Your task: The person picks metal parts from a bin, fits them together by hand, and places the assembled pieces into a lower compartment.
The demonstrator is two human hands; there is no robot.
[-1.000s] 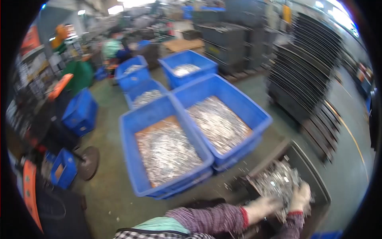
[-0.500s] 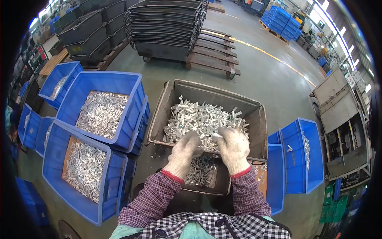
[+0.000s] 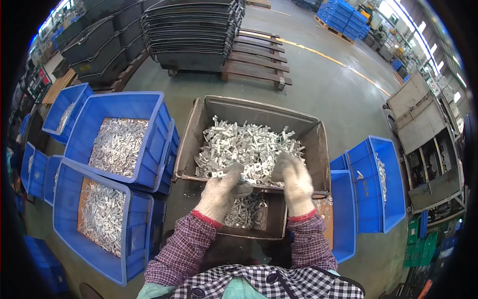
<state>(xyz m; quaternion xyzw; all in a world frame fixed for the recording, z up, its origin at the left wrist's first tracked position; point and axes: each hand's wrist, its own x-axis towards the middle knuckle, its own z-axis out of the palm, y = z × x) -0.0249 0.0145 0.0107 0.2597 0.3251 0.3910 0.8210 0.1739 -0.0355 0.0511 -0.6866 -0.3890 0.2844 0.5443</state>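
Note:
A worn grey metal bin (image 3: 318, 149) in front of me holds a heap of small silvery metal parts (image 3: 249, 144). My left hand (image 3: 222, 190), in a white knit glove, is at the bin's near rim with its fingers curled together. A small shiny piece shows at its fingertips, partly hidden by the glove. Over the right side of the heap is my gloved right hand (image 3: 296, 182), fingers pointing down. Motion smears its fingertips, so whether they hold a part is not visible.
Below the near rim stands a lower bin (image 3: 274, 219) with more parts. Blue crates (image 3: 130, 239) of parts are at left, with more blue crates (image 3: 371, 199) at right. Beyond are stacked dark bins (image 3: 189, 55) and a wooden pallet (image 3: 256, 67).
The pale piece seen earlier at my right fingertips no longer shows there, and that hand is now blurred. My left hand has shifted slightly left. The whole view has shifted a little.

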